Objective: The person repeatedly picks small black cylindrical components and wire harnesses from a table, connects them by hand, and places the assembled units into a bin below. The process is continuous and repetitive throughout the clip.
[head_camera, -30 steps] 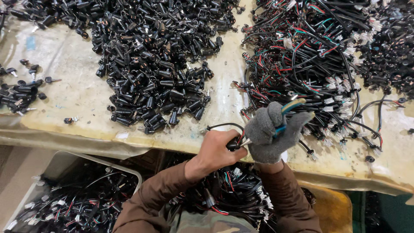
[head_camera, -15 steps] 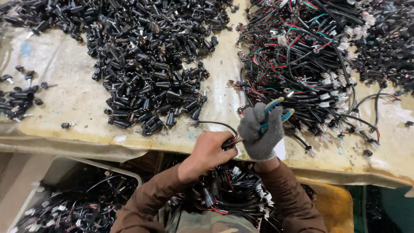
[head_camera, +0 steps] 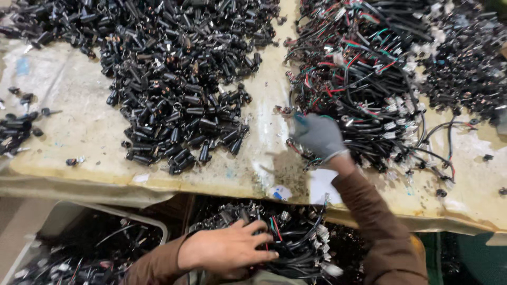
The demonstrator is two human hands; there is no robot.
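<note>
Both hands are parting since the half-second-earlier view, where they were meeting at the table's front edge: the bare one is now dropping low, the gloved one is reaching up onto the table.

At far left, a small cluster of black parts [head_camera: 16,132] is lying apart from the main heap, with open pale tabletop [head_camera: 79,121] spreading between them. Below that, a grey bin [head_camera: 63,248] is sitting under the table's edge, its rim showing pale and its inside dark with wired pieces. The big heap of black cylindrical connectors [head_camera: 174,89] is filling the upper middle, thinning out toward the front, where a bare strip of yellowed, worn covering is running along the edge.

The left hand [head_camera: 227,250], bare, is lying flat with fingers spread wide on the lower pile of wire harnesses [head_camera: 296,243] below the table edge, pressing on it rather than gripping. A small blue-and-white scrap [head_camera: 279,193] and a white paper slip [head_camera: 323,186] are lying near the front edge.

The right hand [head_camera: 318,136], in a grey glove, is blurring at the near edge of the tangle of black, red and green wires [head_camera: 364,74]; whether it is closing on a wire I cannot tell. Farther right, another dark heap [head_camera: 465,68] is sitting, with bare tabletop in front.
</note>
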